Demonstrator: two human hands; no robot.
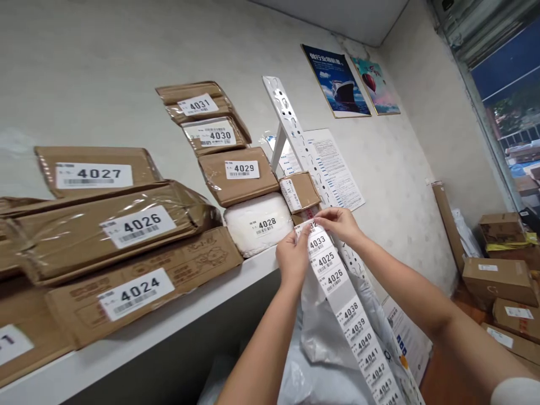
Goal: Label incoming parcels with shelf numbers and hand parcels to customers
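My left hand (292, 257) pinches the upper left edge of a long strip of numbered labels (354, 326). My right hand (340, 223) pinches the top label of the same strip, at its upper end. The strip hangs down to the lower right, with numbers from 4033 down to the 4040s printed on it. A grey plastic mailer bag (320, 326) lies behind and under the strip, pressed between my arms. Both hands hover just in front of the white shelf (169, 332), close to the white parcel marked 4028 (257, 222).
Brown parcels labelled 4024 (139, 289), 4026 (126, 228), 4027 (95, 171), 4029 (238, 174), 4030 (215, 135) and 4031 (196, 101) are stacked on the shelf. A white perforated rail (291, 129) leans on the wall. Cardboard boxes (500, 278) sit on the floor at right.
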